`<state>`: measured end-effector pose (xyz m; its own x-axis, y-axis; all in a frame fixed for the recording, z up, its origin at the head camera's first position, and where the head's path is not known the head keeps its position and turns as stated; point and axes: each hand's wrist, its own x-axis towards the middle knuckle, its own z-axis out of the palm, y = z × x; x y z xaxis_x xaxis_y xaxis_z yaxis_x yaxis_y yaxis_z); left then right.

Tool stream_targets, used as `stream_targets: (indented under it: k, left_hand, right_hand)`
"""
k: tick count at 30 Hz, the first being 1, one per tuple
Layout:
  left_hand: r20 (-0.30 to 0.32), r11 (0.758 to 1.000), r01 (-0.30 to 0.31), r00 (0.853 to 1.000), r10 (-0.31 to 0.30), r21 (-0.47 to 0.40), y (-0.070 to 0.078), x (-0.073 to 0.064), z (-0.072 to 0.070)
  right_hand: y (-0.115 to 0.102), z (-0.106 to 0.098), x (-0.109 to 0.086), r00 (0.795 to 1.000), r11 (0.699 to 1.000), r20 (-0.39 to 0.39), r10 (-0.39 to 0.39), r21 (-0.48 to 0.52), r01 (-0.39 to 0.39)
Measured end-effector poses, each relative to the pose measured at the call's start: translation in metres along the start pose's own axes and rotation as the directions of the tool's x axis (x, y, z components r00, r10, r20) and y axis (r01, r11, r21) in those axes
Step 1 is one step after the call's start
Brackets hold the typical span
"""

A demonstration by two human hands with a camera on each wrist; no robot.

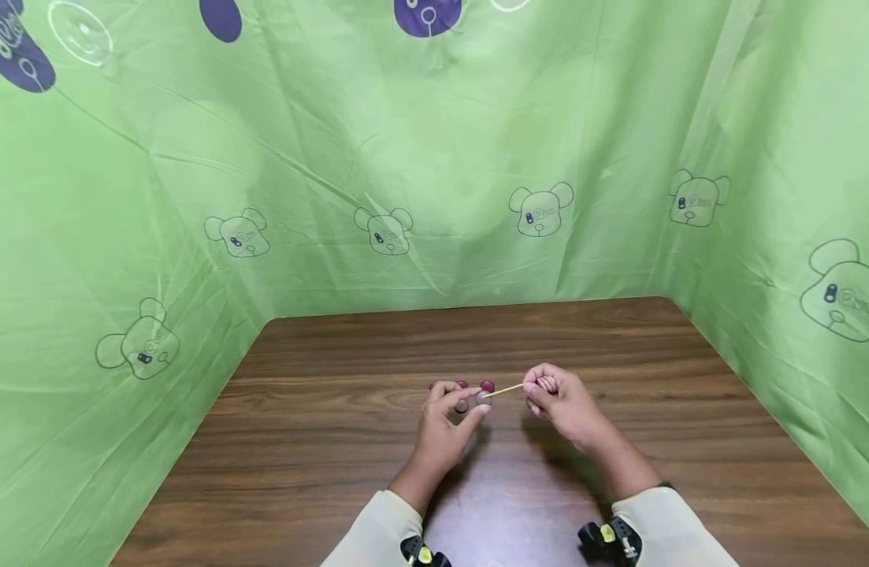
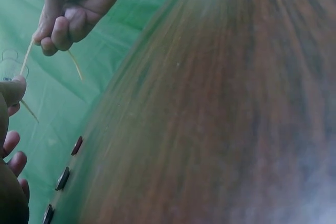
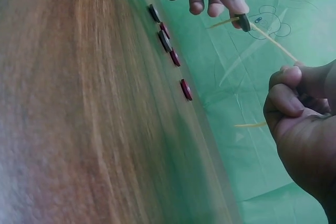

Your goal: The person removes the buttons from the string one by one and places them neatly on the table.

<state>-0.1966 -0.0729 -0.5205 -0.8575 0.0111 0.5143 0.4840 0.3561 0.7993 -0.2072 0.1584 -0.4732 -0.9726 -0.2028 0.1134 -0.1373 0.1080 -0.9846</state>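
Note:
Between the thumb and a finger of my left hand [image 1: 437,433] is a dark round button [image 3: 243,22], held up above the table. A thin yellow string [image 1: 505,390] passes through or along it; its short end [image 3: 223,23] sticks out on the far side in the right wrist view. My right hand [image 1: 565,405] pinches the string a little to the right, with its other fingers curled in. Another length of string hangs below that hand in both wrist views. On the table by the left hand lie several red and dark buttons, among them a red button [image 3: 186,89] and a dark button [image 3: 164,40].
The brown wood-grain table [image 1: 321,441] spreads around both hands. Behind it and at both sides hangs a green curtain [image 1: 434,142] printed with bear heads. Black devices [image 1: 611,542] are strapped to the wrists over pale sleeves.

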Motion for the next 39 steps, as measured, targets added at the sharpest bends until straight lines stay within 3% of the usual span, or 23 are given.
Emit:
stream_targets:
  k: [7,19,24,32,39]
  left_hand:
    - [-0.034,1.000,-0.002,0.999,0.003,0.021,0.000,0.000,0.000]
    - [-0.037,0.998,-0.039,0.998,0.041,0.054,-0.001,0.001,0.001]
    - [-0.018,0.997,-0.021,1.000,0.022,0.078,0.000,0.002,0.003]
    - [-0.011,0.993,0.003,1.000,-0.001,0.118,-0.001,0.004,0.004]
    - [-0.015,0.990,0.003,1.000,-0.001,0.144,-0.003,0.006,0.006]
  right_hand:
    - [-0.003,-0.003,-0.001,0.999,0.999,-0.031,-0.026,0.023,0.027]
    - [-0.005,-0.007,-0.002,0.997,0.995,-0.074,-0.035,0.093,0.042]
    - [-0.006,-0.010,-0.004,0.995,0.988,-0.084,-0.053,0.140,0.064]
    - [-0.006,-0.014,-0.004,0.993,0.987,-0.095,-0.073,0.135,0.085]
    - [-0.008,-0.015,-0.004,0.992,0.987,-0.121,-0.037,0.150,0.056]
